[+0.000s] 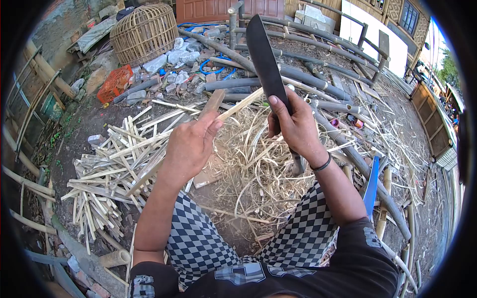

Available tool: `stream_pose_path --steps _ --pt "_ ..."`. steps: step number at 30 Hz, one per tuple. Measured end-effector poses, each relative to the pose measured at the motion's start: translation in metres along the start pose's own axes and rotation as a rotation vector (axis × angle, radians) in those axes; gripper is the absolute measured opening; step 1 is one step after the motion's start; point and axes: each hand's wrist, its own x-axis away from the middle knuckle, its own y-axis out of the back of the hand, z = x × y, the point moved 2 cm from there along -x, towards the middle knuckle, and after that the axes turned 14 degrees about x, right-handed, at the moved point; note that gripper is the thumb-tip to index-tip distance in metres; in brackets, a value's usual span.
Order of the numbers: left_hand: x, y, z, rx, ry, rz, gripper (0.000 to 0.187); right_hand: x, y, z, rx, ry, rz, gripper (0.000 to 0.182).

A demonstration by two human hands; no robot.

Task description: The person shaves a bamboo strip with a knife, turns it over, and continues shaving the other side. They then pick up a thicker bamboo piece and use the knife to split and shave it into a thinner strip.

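- Bamboo strip sits pinched in the left hand, slanting up to the right above a heap of shavings.
- Right hand is clamped on a big knife, blade pointing up and away, just beside the strip.
- Cut sticks lie piled at left; a woven basket stands behind.

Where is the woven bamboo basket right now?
In the head view the woven bamboo basket sits upside down at the upper left, behind the orange crate and well beyond the left hand holding the bamboo strip.
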Motion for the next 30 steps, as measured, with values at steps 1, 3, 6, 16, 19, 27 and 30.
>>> stream_pose_path --steps 1,3,6,16,19,27,30 --pt "0.000 0.002 -0.002 0.000 -0.001 0.001 0.031 -0.004 0.001 -0.007 0.048 0.018 -0.032 0.029" --pt "0.000 0.005 -0.007 -0.159 0.013 -0.010 0.030 -0.007 0.007 -0.008 0.135 -0.013 -0.065 0.029" --pt "0.001 0.002 -0.009 -0.275 -0.017 -0.074 0.028 -0.008 0.005 -0.010 0.070 -0.030 -0.199 0.031" --pt "0.005 -0.006 -0.020 -0.360 -0.120 -0.146 0.025 -0.004 0.005 0.007 0.144 0.018 -0.255 0.028" --pt "0.003 -0.006 -0.015 -0.395 -0.081 -0.178 0.023 0.001 -0.019 -0.001 0.358 0.211 -0.116 0.028" --pt "0.000 -0.008 -0.021 -0.388 -0.092 -0.217 0.026 0.001 -0.035 0.003 0.215 0.199 -0.091 0.025" --pt "0.000 -0.005 -0.021 -0.358 -0.081 -0.219 0.024 0.002 -0.025 0.012 0.199 0.135 -0.099 0.026"
